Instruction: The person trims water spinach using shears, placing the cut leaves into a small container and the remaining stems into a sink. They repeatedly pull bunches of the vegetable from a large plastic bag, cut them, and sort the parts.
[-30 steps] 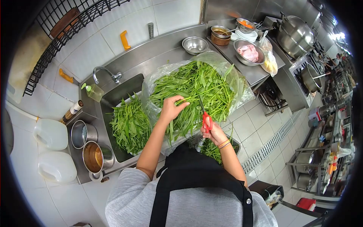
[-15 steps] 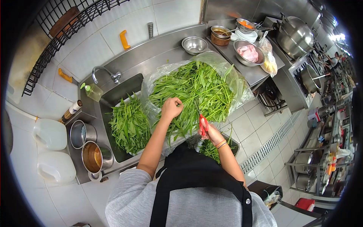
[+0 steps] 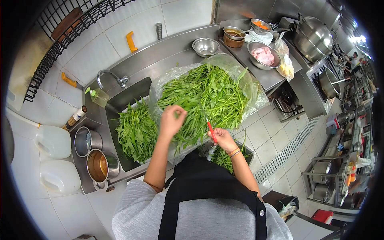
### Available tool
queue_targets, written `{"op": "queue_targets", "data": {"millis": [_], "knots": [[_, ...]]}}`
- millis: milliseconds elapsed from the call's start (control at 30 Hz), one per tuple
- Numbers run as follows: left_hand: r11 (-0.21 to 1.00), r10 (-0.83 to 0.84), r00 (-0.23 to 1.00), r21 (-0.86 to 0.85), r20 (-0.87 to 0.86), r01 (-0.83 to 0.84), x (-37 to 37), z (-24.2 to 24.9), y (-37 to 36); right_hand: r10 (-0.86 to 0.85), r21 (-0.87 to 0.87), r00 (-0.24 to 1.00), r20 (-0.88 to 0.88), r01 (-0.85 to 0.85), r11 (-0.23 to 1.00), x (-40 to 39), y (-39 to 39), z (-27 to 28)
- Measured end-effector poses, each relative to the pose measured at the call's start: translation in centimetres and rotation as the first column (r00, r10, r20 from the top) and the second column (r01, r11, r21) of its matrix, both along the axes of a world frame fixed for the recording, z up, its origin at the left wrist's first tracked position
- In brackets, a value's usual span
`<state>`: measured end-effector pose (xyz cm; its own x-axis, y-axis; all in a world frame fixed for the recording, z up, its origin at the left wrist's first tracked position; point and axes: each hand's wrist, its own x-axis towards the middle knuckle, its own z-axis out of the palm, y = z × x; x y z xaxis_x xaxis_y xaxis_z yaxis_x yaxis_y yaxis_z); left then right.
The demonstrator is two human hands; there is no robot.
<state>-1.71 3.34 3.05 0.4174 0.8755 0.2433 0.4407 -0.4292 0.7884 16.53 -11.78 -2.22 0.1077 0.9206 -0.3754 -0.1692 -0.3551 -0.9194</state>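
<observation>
The right hand (image 3: 224,139) is closed around the red plastic handles of a pair of kitchen scissors (image 3: 211,130), whose blades point up and away from the grip into the big heap of long-stemmed leafy greens (image 3: 208,94) lying on a clear plastic sheet (image 3: 256,98) spread over the steel counter (image 3: 168,58). Whether the blades are apart or together is too small to tell. The left hand (image 3: 171,120) is pinched shut on a small bunch of stems, lifted just to the left of the scissor tips, with its fingers close to the blade line.

The main risk, as I judge it, is a nick: the pinching fingers sit near where the blades would bite, and the tangled leaves hide the tips. A second risk is the blades catching the plastic sheet beneath the heap and cutting scraps into the food. Stems slipping from the left pinch could fall short of the second pile of greens (image 3: 138,132) in the sink (image 3: 132,94), further left of that hand, or drop off the counter edge nearest the body onto the tiled floor (image 3: 272,144).
</observation>
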Motion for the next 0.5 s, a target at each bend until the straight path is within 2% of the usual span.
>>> {"op": "queue_targets", "data": {"millis": [100, 133, 200, 267, 333, 400, 433, 467, 500], "knots": [[0.946, 0.287, 0.951, 0.127, 0.113, -0.3, -4.7, 1.7, 2.4, -0.053, 0.004, 0.999, -0.007, 0.053, 0.999, 0.1, -0.2, 0.5], [0.912, 0.334, 0.937, 0.216, 0.101, -0.349, -6.5, 2.7, 3.3, -0.082, -0.024, 0.995, -0.051, 0.081, 0.996, 0.2, -0.2, 0.7], [0.829, 0.509, 0.861, 0.277, -0.009, -0.487, -10.4, 1.6, 6.3, -0.109, -0.052, 0.989, -0.097, 0.104, 0.993, 0.1, -0.1, 1.3], [0.814, 0.581, 0.775, 0.168, -0.25, -0.556, -13.4, -0.8, 10.1, -0.133, -0.086, 0.989, -0.07, 0.127, 0.988, -0.2, 0.2, 1.8], [0.806, 0.531, 0.688, 0.043, -0.494, -0.591, -15.5, -5.2, 13.7, -0.1, -0.077, 0.994, -0.055, 0.095, 0.992, 0.1, 0.4, 0.9], [0.828, 0.157, 0.48, -0.149, -0.863, -0.54, -18.7, -14.5, 19.0, -0.043, -0.072, 0.999, -0.013, 0.042, 0.996, 0.1, 0.7, 0.1], [0.761, 0.068, 0.356, -0.183, -0.932, -0.623, -17.1, -14.0, 17.8, -0.046, -0.063, 0.999, -0.013, 0.045, 0.997, 0.1, 0.9, -0.3], [0.76, 0.137, 0.415, -0.173, -0.899, -0.627, -14.0, -8.3, 14.1, -0.044, -0.073, 0.998, 0.04, 0.047, 0.996, 0.1, 1.0, -0.7], [0.839, 0.305, 0.513, -0.03, -0.802, -0.544, -12.2, -7.8, 12.6, -0.043, -0.089, 0.995, 0.092, 0.051, 0.995, 0.1, 0.9, -0.9]]}}
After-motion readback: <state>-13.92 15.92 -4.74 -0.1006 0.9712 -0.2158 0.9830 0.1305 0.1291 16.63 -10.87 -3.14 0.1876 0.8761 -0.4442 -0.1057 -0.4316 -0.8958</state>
